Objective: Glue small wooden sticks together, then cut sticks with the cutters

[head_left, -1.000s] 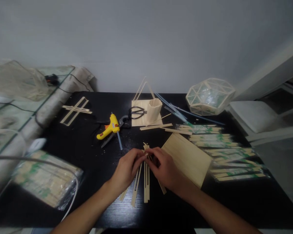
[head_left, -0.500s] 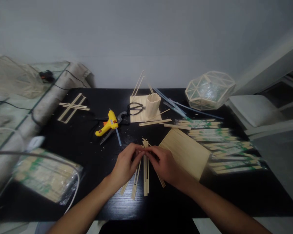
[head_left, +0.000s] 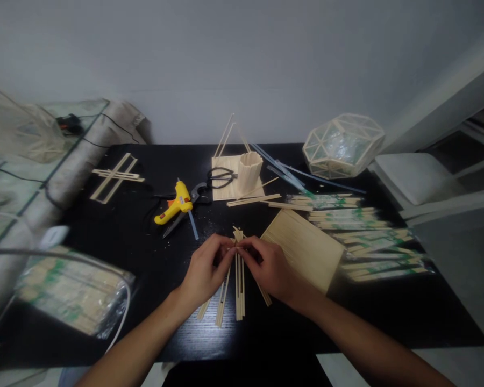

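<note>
My left hand (head_left: 208,267) and my right hand (head_left: 269,267) meet fingertip to fingertip over several thin wooden sticks (head_left: 240,293), which fan out toward me on the black table. Both hands are closed in a pinch. Whatever lies between the fingertips is too small or hidden to make out. To the right of my right hand lies a flat square wooden panel (head_left: 306,247). Beyond the hands, to the left, a yellow hot glue gun (head_left: 178,203) with a clear glue stick in it rests across dark-handled cutters (head_left: 199,192).
A wooden cup (head_left: 249,173) stands on a square stick base (head_left: 221,188), beside black-handled scissors (head_left: 221,176). Bagged sticks lie at right (head_left: 347,219) and left (head_left: 72,290). A geometric stick frame (head_left: 342,145) sits back right. Crossed sticks (head_left: 115,177) lie back left. A white cable (head_left: 125,312) crosses the left side.
The whole view has shifted slightly, so things appear a little higher and further left. My hands keep the same pinch over the sticks.
</note>
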### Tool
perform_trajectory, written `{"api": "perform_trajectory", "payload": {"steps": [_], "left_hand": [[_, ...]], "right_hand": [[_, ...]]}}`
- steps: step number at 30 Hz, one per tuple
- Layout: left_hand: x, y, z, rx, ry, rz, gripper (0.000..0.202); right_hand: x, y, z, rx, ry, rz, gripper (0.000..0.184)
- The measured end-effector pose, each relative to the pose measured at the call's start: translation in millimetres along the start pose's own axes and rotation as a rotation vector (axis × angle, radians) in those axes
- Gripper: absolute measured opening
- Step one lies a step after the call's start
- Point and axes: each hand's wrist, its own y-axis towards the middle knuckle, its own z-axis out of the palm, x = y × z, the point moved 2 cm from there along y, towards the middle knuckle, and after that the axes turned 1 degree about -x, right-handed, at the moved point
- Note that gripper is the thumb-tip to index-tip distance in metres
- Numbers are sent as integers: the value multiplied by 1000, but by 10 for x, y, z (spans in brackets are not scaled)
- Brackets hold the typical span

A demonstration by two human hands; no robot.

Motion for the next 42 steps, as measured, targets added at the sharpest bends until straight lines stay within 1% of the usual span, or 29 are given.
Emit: {"api": "perform_trajectory", "payload": {"steps": [15,23,32,42], "left_hand": [[20,-13,1,23,-11,-22,13],[7,-12,-4,8,-22,-23,13],[-5,-15,-5,5,-20,-18,11],[5,-9,-1,-8,-10,5,12]], "right_hand": [[6,-7,1,-3,9,2,7],[-13,-5,12,12,14,-22,9],[35,-3,-10,61,0,-3,16],[14,3,-12,41,3,-33,19]]}}
